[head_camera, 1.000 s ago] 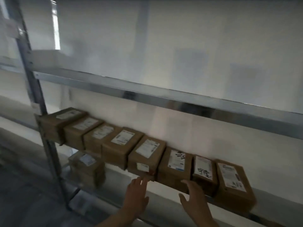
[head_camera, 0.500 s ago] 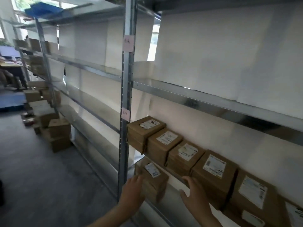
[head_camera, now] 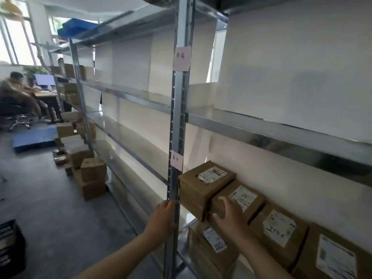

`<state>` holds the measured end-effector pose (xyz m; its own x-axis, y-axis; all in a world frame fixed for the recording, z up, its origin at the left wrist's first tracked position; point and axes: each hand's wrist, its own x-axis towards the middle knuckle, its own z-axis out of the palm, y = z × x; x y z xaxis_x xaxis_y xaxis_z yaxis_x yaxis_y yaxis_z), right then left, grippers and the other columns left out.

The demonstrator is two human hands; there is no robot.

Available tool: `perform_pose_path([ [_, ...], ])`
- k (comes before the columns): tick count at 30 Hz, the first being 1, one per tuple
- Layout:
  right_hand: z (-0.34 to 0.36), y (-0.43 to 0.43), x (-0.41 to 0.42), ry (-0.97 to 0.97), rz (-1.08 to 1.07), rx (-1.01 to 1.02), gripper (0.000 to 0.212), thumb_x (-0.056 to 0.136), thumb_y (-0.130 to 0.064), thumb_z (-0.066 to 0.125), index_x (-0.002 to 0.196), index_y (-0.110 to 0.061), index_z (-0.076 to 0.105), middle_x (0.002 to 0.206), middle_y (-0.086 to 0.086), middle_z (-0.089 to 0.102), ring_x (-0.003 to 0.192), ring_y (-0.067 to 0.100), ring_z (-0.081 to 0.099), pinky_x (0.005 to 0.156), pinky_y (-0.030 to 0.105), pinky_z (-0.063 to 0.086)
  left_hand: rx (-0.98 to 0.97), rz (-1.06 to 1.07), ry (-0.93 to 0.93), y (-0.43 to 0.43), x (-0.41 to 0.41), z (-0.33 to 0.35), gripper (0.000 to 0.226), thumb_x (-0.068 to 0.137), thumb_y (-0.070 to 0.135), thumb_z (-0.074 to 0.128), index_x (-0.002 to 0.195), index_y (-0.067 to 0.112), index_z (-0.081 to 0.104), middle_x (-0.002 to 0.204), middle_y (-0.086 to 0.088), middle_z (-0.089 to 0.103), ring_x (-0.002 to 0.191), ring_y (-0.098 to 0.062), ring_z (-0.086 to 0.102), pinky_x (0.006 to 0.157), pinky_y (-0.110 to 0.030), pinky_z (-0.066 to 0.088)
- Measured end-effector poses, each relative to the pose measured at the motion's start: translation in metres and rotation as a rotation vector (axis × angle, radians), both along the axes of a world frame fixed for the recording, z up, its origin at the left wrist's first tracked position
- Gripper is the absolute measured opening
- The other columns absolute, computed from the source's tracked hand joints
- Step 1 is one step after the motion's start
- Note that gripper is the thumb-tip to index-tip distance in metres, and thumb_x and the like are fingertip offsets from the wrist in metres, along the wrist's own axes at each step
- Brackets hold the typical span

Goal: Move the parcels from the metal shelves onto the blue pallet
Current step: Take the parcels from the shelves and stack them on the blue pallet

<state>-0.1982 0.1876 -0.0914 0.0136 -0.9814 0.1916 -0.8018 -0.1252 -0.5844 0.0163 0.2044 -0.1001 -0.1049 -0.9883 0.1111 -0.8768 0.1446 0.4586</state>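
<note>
Reach step. Right hand (head_camera: 229,217), fingers spread, at second parcel (head_camera: 242,197) on the metal shelves (head_camera: 261,133); left hand (head_camera: 162,218) loose, holding nothing. Next: grip both sides, carry to blue pallet (head_camera: 34,138), well apart.

Second parcel (head_camera: 242,197): near corner hidden under the right hand (head_camera: 229,217); contact between the two not discernible. Lower-shelf parcel (head_camera: 203,252), directly below that hand: right side covered by the forearm, label print blurred. Outermost parcel (head_camera: 332,258), far right of the hand: cut off by the bottom edge.
</note>
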Motion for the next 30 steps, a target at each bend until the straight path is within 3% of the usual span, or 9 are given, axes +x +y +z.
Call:
perform_pose_path([
  [7,-0.005,-0.068,0.013,-0.019,0.010,0.121,0.066,0.081,-0.033,0.066,0.134,-0.028,0.028,0.139,0.002,0.030,0.127,0.019,0.036,0.100,0.033,0.039,0.002,-0.046,0.025,-0.080,0.000,0.011,0.061,0.084,0.022,0.063,0.137,0.020,0.033,0.142,-0.005,0.037,0.129,-0.020,0.036,0.109,-0.031,0.033],
  [10,-0.013,-0.083,0.016,-0.033,-0.002,0.192,0.075,0.078,-0.034,0.069,0.136,-0.030,0.022,0.144,0.003,0.024,0.131,0.021,0.032,0.103,0.036,0.036,0.013,-0.100,0.031,-0.106,-0.002,0.004,0.061,0.083,0.030,0.064,0.135,0.021,0.035,0.143,-0.005,0.035,0.131,-0.022,0.036,0.108,-0.031,0.032],
  [15,-0.017,-0.105,0.023,-0.030,-0.074,0.276,0.092,0.072,-0.038,0.074,0.141,-0.030,0.012,0.148,0.006,0.020,0.133,0.025,0.031,0.109,0.040,0.033,-0.017,-0.261,-0.053,-0.158,0.000,0.000,0.065,0.084,0.033,0.063,0.140,0.028,0.029,0.149,-0.002,0.029,0.136,-0.026,0.031,0.112,-0.043,0.034],
  [18,-0.019,-0.111,0.027,-0.005,-0.136,0.335,0.107,0.068,-0.044,0.076,0.144,-0.032,0.001,0.152,0.005,0.019,0.137,0.026,0.026,0.113,0.043,0.026,0.005,-0.380,-0.089,-0.187,0.001,-0.002,0.066,0.086,0.021,0.058,0.141,0.032,0.023,0.150,-0.004,0.025,0.136,-0.030,0.030,0.111,-0.045,0.035],
  [21,-0.019,-0.118,0.032,0.113,-0.199,0.386,0.116,0.064,-0.052,0.075,0.145,-0.031,-0.005,0.155,0.006,0.011,0.142,0.028,0.014,0.116,0.053,0.011,0.037,-0.494,-0.057,-0.208,0.004,-0.002,0.064,0.087,0.026,0.055,0.140,0.033,0.021,0.147,-0.006,0.027,0.134,-0.031,0.032,0.109,-0.047,0.036],
  [27,-0.021,-0.123,0.059,-0.033,-0.279,0.354,0.106,0.066,-0.044,0.077,0.144,-0.033,0.006,0.152,0.003,0.023,0.139,0.024,0.024,0.114,0.048,0.024,0.110,-0.615,-0.039,-0.231,0.007,-0.013,0.072,0.086,0.020,0.059,0.144,0.025,0.016,0.151,-0.010,0.017,0.137,-0.030,0.027,0.113,-0.041,0.031],
  [30,-0.020,-0.122,0.071,-0.081,-0.362,0.294,0.097,0.067,-0.038,0.078,0.142,-0.032,0.018,0.149,0.001,0.031,0.135,0.022,0.032,0.111,0.043,0.031,0.162,-0.566,0.012,-0.235,0.008,-0.018,0.067,0.085,0.013,0.059,0.143,0.019,0.027,0.150,-0.016,0.018,0.136,-0.036,0.026,0.112,-0.042,0.031],
])
